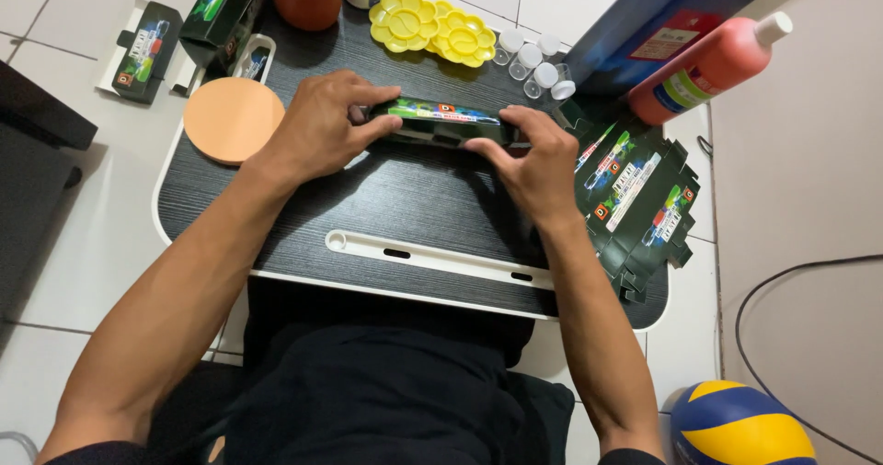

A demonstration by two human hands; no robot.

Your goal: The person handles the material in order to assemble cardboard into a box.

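two hands on one thing — my left hand (pixel 317 129) and right hand (pixel 533 166) both pinch the long dark green box (pixel 441 122), one at each end, fingers curled over it and thumbs pressing from the near side. it lies crosswise in the middle of the black tabletop (pixel 405 203), just off the surface or resting on it, i cannot tell which. i judge the thin card could buckle if i squeeze too hard, or an end flap could spring back out; whether anything is inside it i cannot see. just beside my right wrist lies a stack of flat unfolded boxes (pixel 639 198) — a careless elbow could push them off the edge. beyond the box, the small clear jars with white lids (pixel 533 65) look empty, and the red paint bottle (pixel 713 65) lies tilted, capped.
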